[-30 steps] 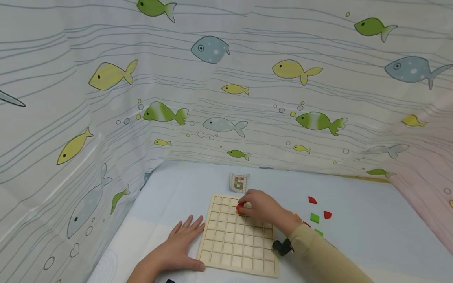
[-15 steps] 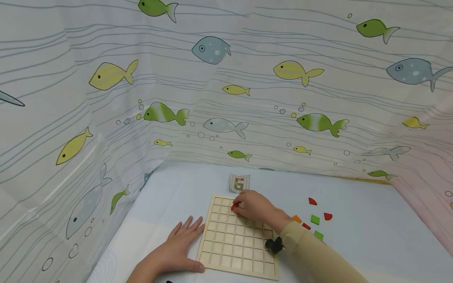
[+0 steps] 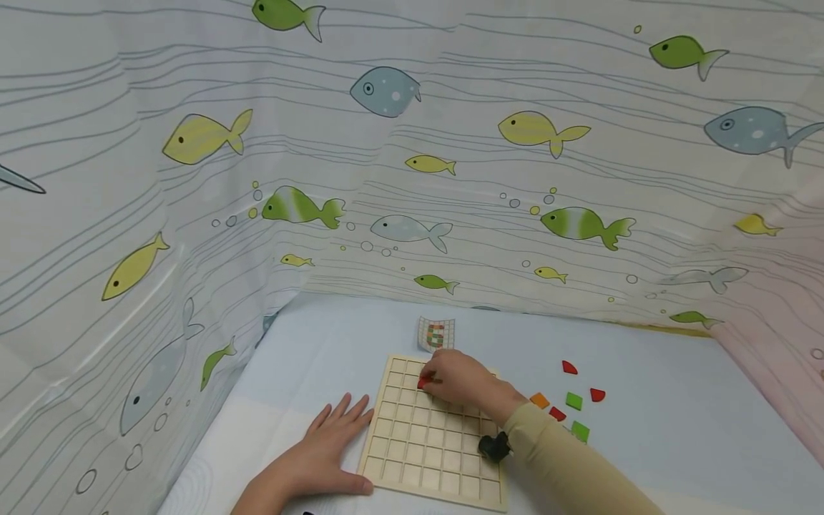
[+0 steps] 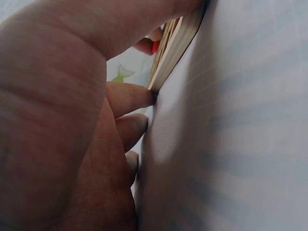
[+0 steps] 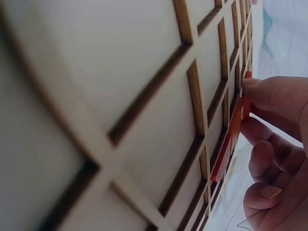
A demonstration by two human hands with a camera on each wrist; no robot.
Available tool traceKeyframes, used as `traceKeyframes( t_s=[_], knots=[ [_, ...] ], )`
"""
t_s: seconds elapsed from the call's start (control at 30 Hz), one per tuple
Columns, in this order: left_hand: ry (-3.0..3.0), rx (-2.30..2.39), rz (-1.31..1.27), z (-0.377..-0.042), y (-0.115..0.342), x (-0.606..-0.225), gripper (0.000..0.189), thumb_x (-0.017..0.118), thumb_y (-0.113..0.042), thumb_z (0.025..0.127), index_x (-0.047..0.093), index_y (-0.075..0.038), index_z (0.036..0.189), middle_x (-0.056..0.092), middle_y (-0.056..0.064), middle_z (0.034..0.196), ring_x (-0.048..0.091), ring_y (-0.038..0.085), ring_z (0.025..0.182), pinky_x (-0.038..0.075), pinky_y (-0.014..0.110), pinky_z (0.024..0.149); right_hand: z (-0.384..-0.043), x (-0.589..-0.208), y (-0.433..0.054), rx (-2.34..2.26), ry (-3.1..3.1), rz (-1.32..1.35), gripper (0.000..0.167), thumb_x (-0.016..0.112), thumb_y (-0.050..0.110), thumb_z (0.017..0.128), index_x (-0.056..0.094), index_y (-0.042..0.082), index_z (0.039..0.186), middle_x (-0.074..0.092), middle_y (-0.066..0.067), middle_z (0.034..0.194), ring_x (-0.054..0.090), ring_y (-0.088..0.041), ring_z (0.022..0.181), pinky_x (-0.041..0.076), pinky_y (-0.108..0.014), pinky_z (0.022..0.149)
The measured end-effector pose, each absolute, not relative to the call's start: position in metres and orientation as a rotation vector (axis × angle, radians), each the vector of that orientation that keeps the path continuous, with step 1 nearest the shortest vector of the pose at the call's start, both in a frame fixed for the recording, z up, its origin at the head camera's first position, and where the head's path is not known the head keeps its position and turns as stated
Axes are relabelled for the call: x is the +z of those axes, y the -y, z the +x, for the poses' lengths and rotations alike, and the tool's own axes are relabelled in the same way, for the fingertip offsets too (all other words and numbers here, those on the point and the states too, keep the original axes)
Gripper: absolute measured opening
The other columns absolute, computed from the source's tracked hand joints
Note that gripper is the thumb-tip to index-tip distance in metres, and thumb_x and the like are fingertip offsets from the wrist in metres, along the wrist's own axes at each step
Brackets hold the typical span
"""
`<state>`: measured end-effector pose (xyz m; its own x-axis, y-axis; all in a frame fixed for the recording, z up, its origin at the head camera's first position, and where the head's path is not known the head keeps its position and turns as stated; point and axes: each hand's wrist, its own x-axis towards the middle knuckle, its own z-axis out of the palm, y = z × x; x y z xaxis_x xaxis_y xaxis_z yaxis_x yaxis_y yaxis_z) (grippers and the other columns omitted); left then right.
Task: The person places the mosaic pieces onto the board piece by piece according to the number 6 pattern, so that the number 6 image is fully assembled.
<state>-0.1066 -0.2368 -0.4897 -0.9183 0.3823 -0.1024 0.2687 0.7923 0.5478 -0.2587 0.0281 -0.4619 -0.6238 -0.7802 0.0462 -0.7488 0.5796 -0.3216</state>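
A wooden grid board (image 3: 425,435) lies on the cloth-covered table. Over its upper rows my right hand (image 3: 460,375) pinches a small red tile (image 5: 247,98) between thumb and index finger, right at the grid. Beside that tile, an orange tile (image 5: 236,118) and another red tile (image 5: 221,160) sit in the board's cells, largely hidden by the hand in the head view. My left hand (image 3: 322,452) rests with spread fingers along the board's left side, its thumb at the lower left corner. In the left wrist view the index fingertip (image 4: 144,96) meets the board's edge.
Right of the board lie loose tiles: two red quarter-rounds (image 3: 569,367), green squares (image 3: 574,401), an orange tile (image 3: 539,400) and a red tile (image 3: 557,414). Behind the board is a small pattern card (image 3: 435,333). Fish-printed curtains (image 3: 322,164) enclose the table.
My right hand has moved slightly left with the red tile, then down a little toward the board. The forearm's shift uncovers more loose tiles. The left hand stays put.
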Motion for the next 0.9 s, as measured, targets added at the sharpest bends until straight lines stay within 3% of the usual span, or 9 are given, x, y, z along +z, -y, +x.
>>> traceKeyframes(
  t_s=[0.67,0.9],
  knots=[
    [-2.782,0.8,0.504,-0.108,0.236,-0.491,0.111,0.074,-0.073,0.067,0.039,-0.011,0.153,0.023,0.007,0.162,0.006,0.036,0.149,0.003,0.061,0.115,-0.258,-0.456,-0.032,-0.424,-2.629,-1.382,0.013,0.073,0.02,0.092,0.079,0.012,0.1,0.064,0.006,0.089,0.056,-0.007,0.082,0.051,-0.023,0.072],
    [-2.791,0.798,0.518,-0.107,0.237,-0.493,0.111,0.074,-0.073,0.067,0.039,-0.011,0.153,0.023,0.008,0.162,0.006,0.036,0.149,0.004,0.061,0.115,-0.255,-0.452,-0.035,-0.399,-2.645,-1.385,0.021,0.069,0.017,0.093,0.076,0.012,0.112,0.066,0.003,0.094,0.054,-0.007,0.08,0.048,-0.022,0.07]
  ],
)
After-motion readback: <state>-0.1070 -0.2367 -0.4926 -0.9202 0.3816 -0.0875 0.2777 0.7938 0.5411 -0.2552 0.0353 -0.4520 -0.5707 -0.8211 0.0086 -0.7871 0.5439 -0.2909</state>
